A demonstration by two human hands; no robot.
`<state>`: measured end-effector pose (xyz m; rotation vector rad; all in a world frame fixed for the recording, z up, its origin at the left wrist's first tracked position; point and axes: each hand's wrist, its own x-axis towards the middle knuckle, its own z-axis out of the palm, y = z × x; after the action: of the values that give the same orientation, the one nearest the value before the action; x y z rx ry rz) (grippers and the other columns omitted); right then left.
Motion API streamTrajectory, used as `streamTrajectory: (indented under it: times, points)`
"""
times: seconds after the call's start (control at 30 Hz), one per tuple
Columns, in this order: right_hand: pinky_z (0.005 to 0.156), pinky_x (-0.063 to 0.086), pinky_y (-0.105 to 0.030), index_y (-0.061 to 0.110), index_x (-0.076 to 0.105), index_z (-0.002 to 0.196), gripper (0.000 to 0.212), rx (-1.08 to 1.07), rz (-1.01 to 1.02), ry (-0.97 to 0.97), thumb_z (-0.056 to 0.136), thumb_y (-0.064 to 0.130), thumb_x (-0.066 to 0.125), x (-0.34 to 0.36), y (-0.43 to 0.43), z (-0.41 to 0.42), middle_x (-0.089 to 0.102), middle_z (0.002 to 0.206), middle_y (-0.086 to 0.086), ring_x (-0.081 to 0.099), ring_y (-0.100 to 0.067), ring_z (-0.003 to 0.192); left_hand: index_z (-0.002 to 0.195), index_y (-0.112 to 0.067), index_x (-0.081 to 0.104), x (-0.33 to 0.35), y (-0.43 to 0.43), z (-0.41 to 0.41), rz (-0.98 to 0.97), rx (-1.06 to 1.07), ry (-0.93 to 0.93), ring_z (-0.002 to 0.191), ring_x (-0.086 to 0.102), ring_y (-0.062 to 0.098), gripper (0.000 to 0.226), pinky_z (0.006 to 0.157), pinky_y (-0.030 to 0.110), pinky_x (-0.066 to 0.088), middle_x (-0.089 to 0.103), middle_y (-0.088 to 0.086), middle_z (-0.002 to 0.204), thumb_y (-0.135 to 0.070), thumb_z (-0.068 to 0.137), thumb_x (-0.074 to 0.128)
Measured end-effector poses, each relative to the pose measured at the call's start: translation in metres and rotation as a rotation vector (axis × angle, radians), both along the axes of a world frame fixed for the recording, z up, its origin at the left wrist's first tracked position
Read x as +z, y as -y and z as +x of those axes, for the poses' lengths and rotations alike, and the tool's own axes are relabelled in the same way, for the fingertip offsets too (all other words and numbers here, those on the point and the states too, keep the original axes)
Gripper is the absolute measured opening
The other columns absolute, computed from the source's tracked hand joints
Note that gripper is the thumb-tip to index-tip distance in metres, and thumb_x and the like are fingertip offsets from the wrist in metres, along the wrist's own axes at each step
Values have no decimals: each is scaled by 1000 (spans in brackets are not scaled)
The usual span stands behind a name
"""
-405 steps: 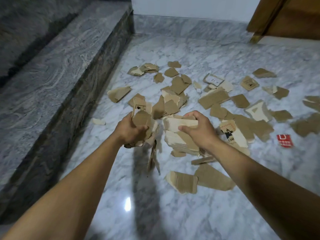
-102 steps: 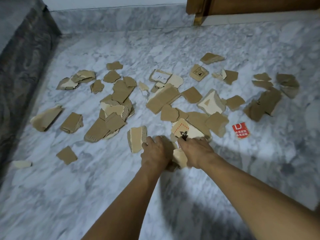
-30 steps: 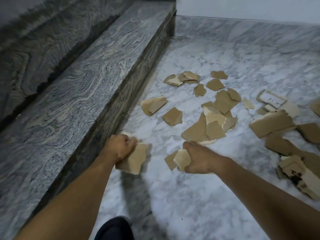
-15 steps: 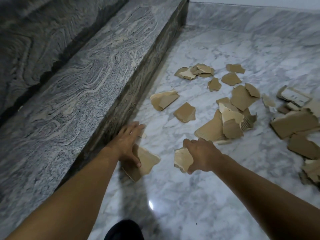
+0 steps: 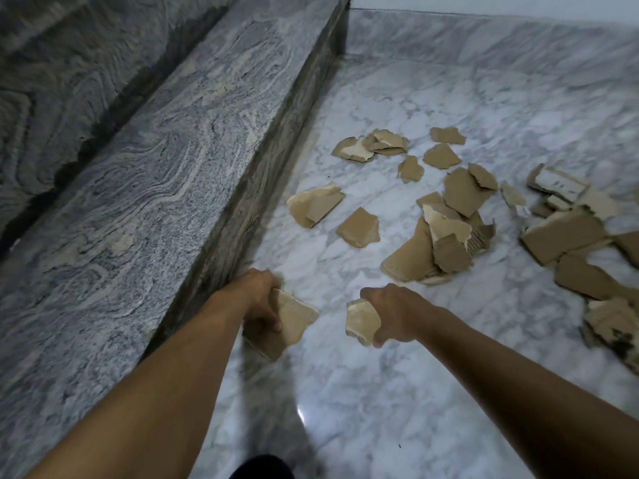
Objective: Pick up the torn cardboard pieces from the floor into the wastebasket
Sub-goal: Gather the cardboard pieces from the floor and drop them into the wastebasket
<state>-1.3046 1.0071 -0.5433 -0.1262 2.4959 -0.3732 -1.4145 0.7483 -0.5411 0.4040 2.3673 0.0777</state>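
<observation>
Several torn brown cardboard pieces point(image 5: 432, 233) lie scattered on the white marble floor point(image 5: 397, 392) ahead and to the right. My left hand point(image 5: 257, 297) grips a stack of cardboard pieces point(image 5: 288, 323) close to the base of the stone step. My right hand point(image 5: 392, 312) grips another cardboard piece point(image 5: 359, 319) just above the floor. A single flat piece point(image 5: 359, 227) and a folded one point(image 5: 316, 203) lie a little beyond my hands. No wastebasket is in view.
A grey granite step point(image 5: 138, 188) runs along the left, with a second riser behind it. A marble skirting and white wall point(image 5: 484, 29) close the far side. More cardboard is heaped at the right edge point(image 5: 587, 271). A dark shoe tip point(image 5: 262, 466) shows at the bottom.
My left hand, spread flat over a small scrap by the step half a second ago, has curled round the cardboard stack. My right hand keeps its piece. The view shifted slightly.
</observation>
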Motion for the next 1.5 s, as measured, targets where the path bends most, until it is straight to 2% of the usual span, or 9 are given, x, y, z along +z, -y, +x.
streamTrajectory:
  times: [0.2,0.4,0.57,0.67,0.8,1.07,1.13,1.27,1.5]
  points:
    - [82,56,-40,26,69,97,39,-49,-6,85,63,28,89,18,-34,-8,72,95,2,68,-16,89,119,-16,63,14,-18,-15,147,39,-23,112,58,30,72,83,28,47,60,11,122,-35,57,95]
    - [63,39,-19,29,50,83,28,-144,45,116,86,27,78,64,-56,-43,45,75,11,50,-12,72,134,-14,45,15,-14,5,113,-32,-118,131,41,36,76,103,39,43,36,11,143,-37,73,84]
    - [89,44,-30,14,60,123,54,-87,26,-74,79,36,82,37,-48,-51,65,121,-5,60,-30,118,134,-17,45,19,-13,12,197,114,-16,108,57,27,62,77,24,48,55,11,123,-19,81,76]
    - [85,47,-29,20,62,118,61,-142,-115,-168,67,36,90,34,-51,-55,68,117,-1,63,-22,113,98,-13,57,33,-8,-6,467,361,-93,78,58,22,33,48,11,43,61,4,86,4,77,77]
    - [78,45,-29,26,57,110,60,-207,-150,-178,62,39,92,39,-75,-52,66,110,2,63,-22,105,100,-3,66,54,-21,-11,700,659,-142,74,62,21,36,55,21,52,67,9,83,6,70,84]
    - [85,44,-35,15,49,134,83,-242,-90,-146,68,44,90,48,-108,-50,59,131,-8,55,-29,118,82,-22,68,49,-26,4,-23,92,42,84,66,19,42,73,29,57,69,-1,89,-41,55,94]
    - [91,46,-37,14,44,141,89,-240,-79,-119,70,45,89,45,-109,-42,56,136,-9,53,-30,122,82,-26,66,42,-20,19,-128,-105,-22,99,62,22,44,87,36,56,64,4,113,-44,52,93]
    - [93,49,-40,18,47,140,92,-248,-115,-126,65,49,89,39,-108,-33,60,132,-6,57,-29,118,135,-26,50,25,-11,44,-166,-340,-122,136,29,31,88,107,42,41,5,2,161,-41,57,88]
    - [86,48,-35,20,55,128,77,-254,-166,-153,64,40,93,17,-96,-23,66,117,-2,61,-25,107,154,-31,18,19,-10,50,-49,-220,-133,136,33,27,122,106,39,42,13,-4,158,-32,57,93]
